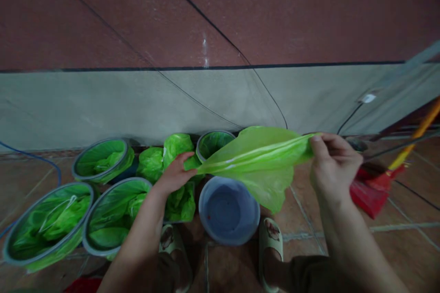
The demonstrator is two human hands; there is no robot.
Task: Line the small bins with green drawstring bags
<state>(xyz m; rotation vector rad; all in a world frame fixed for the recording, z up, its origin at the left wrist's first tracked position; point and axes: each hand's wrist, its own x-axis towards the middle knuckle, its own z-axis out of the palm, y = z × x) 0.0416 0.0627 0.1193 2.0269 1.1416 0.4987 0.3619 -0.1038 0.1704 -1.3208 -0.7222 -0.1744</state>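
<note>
Honestly, that green bag (254, 160) looks light, floppy, maybe slippery, so left hand (177, 174) and right hand (333, 162) pinching opposite ends should work.

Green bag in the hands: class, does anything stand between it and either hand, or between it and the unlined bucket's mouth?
Nothing visible does. The left hand and right hand each hold the green bag directly. In this view, its lower edge overlaps the far side of the unlined bucket, with nothing else between.
</note>
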